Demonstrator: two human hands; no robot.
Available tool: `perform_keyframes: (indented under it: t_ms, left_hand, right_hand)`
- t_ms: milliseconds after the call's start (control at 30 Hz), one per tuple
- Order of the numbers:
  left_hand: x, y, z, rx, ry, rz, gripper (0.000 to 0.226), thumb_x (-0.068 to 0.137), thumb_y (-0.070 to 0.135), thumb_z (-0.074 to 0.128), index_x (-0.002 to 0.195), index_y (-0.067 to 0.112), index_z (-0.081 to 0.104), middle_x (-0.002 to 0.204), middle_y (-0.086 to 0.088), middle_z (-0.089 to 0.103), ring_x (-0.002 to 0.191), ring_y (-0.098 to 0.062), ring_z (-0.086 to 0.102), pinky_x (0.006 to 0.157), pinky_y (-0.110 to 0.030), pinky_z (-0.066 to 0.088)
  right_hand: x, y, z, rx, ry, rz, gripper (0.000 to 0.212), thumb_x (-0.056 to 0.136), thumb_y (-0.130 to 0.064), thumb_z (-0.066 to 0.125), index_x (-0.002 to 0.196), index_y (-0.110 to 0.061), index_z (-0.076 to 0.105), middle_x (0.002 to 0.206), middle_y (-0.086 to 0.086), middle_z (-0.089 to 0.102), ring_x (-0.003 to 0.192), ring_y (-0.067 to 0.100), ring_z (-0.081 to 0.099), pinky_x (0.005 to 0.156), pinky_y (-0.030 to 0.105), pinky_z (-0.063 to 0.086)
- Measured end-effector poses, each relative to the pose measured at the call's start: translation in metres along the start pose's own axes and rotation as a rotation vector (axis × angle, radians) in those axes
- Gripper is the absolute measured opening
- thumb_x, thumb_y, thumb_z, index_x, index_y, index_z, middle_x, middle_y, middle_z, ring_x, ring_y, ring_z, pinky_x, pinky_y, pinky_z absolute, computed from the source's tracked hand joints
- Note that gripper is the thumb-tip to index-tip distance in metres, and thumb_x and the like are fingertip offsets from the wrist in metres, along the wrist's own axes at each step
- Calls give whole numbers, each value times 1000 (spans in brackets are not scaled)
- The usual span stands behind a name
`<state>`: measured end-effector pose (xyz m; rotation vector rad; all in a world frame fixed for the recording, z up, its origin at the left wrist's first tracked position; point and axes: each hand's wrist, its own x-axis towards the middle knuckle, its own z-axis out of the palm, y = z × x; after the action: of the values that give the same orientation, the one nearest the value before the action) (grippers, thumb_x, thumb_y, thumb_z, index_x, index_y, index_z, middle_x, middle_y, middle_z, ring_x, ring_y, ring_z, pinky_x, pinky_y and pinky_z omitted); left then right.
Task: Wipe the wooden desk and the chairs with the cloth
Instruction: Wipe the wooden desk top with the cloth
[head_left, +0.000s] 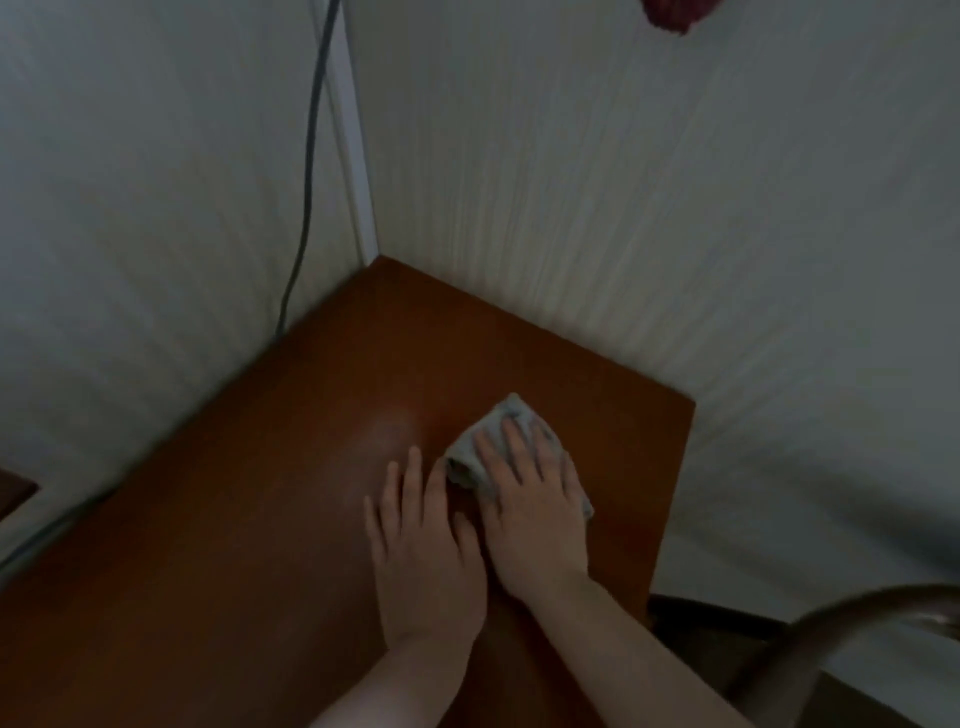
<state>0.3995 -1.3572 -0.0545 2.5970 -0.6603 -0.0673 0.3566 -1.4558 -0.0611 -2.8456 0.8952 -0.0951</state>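
Corner of a domestic room, furnished with a plain wooden desk.

The desk (260, 493), a reddish-brown board with a smooth, faintly glossy top, is set into a corner where two pale walls (571, 208) with fine vertical ribbing meet. A white corner trim (353, 156) runs down the junction, and a grey cable (309, 156) hangs loose along the left wall to the desk edge. At lower right the curved wooden back of a chair (857, 618) stands beside the desk. Light is dim. A dark red object (670, 15) at the top edge cannot be identified. Furnishings suggest a home rather than a workplace.
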Motion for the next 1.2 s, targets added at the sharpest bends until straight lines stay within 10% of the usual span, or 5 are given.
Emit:
perform_keyframes:
  t_ms: [233, 767, 1000, 1133, 1200]
  left_hand:
    - [4, 0, 7, 47, 6, -151, 58, 89, 21, 54, 145, 17, 38, 154, 0, 31, 143, -17, 17, 117, -38, 0]
    - [6, -3, 11, 82, -25, -136, 55, 93, 31, 24, 145, 22, 39, 155, 4, 30, 145, -15, 15, 118, -45, -1]
    - [6, 5, 3, 18, -49, -162, 50, 95, 23, 39, 145, 19, 40, 156, 3, 29, 146, -17, 14, 119, -49, -1]
    - [4, 1, 0, -59, -29, -128, 50, 95, 22, 45, 144, 22, 38, 156, 4, 26, 147, -14, 10, 119, -46, -7]
    - [2, 0, -2, -126, 22, -119, 46, 93, 19, 45, 139, 20, 45, 154, 0, 33, 145, -18, 17, 119, -47, -5]
  right_hand:
    - [149, -31, -7, 43, -249, -383, 51, 105, -43, 25, 154, -38, 12, 163, -8, 0, 149, 15, -7, 118, 38, -7]
    - [48, 94, -20, 118, 117, 757, 56, 102, -34, 32, 155, -29, 15, 163, -2, 8, 149, 23, 4, 118, 44, 8]
    - [65, 45, -15, 49, -62, -55, 53, 102, -35, 36, 153, -37, 19, 162, -6, 12, 149, 22, 7, 118, 40, 4]
    - [38, 99, -28, 98, 59, 508, 52, 103, -38, 31, 154, -34, 18, 163, -3, 9, 149, 24, 4, 120, 43, 5]
    - [4, 67, -21, 40, 77, 501, 53, 104, -37, 27, 155, -32, 15, 163, -1, 7, 149, 25, 1, 120, 47, 6]
